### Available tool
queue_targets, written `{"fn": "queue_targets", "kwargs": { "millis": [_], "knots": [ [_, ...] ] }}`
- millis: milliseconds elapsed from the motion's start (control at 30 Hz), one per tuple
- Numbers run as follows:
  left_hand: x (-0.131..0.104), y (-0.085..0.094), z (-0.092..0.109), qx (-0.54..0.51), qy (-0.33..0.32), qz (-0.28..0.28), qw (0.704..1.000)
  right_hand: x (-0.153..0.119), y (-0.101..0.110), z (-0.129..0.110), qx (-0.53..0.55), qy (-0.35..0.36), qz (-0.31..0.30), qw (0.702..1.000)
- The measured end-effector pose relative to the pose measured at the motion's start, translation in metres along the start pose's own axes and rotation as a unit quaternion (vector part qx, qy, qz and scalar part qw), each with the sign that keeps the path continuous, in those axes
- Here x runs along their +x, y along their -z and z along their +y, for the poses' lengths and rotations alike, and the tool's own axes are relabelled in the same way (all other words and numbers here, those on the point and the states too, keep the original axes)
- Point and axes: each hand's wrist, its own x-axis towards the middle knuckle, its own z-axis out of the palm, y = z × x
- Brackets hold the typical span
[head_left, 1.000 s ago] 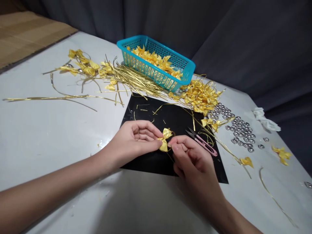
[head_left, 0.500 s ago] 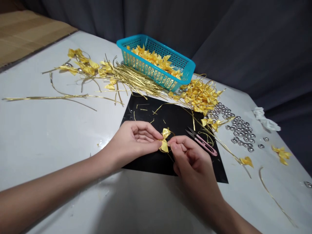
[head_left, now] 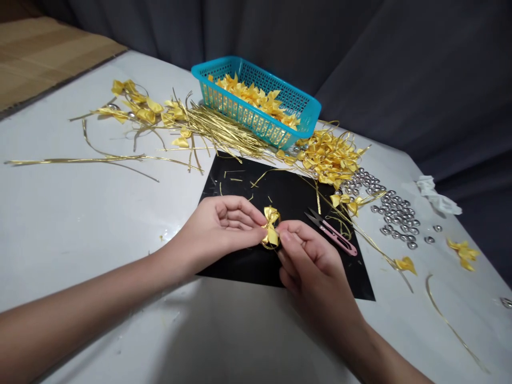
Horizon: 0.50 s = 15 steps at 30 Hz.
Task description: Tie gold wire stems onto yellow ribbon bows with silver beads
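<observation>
A yellow satin ribbon bow (head_left: 271,226) is held above the black mat (head_left: 248,266), with gold cord looped round it. My left hand (head_left: 224,226) pinches the bow's left side between thumb and fingertips. From the right, my right hand (head_left: 310,250) has thumb and forefinger closed at the bow's edge, on what looks like the gold cord; the fingertips hide most of it. Pink-handled thread snips (head_left: 334,234) lie on the mat just beyond my right hand. Short gold cord scraps (head_left: 236,180) are scattered on the mat's far part.
A turquoise basket (head_left: 256,121) of yellow bows stands at the back. Beside it lie a bundle of gold cords (head_left: 228,130) and a heap of corded bows (head_left: 330,154). Silver heart-shaped beads (head_left: 396,213) spread to the right, near a crumpled white piece (head_left: 438,196). A dark curtain (head_left: 360,69) hangs behind.
My right hand has shifted slightly left and up, closer to my left hand. The bow has turned a little, and its cord loop sits closer against it.
</observation>
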Motion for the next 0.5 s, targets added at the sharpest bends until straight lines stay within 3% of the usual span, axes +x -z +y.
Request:
{"fn": "queue_targets", "kwargs": {
  "millis": [300,500],
  "knots": [
    [-0.003,-0.001,-0.003,0.044,-0.045,0.009,0.998,0.001,0.000,0.002,0.003,0.016,-0.013,1.000],
    [-0.012,-0.006,-0.005,0.121,-0.119,0.063,0.984,0.000,0.001,0.003,-0.001,0.028,-0.030,0.999]
  ]
}}
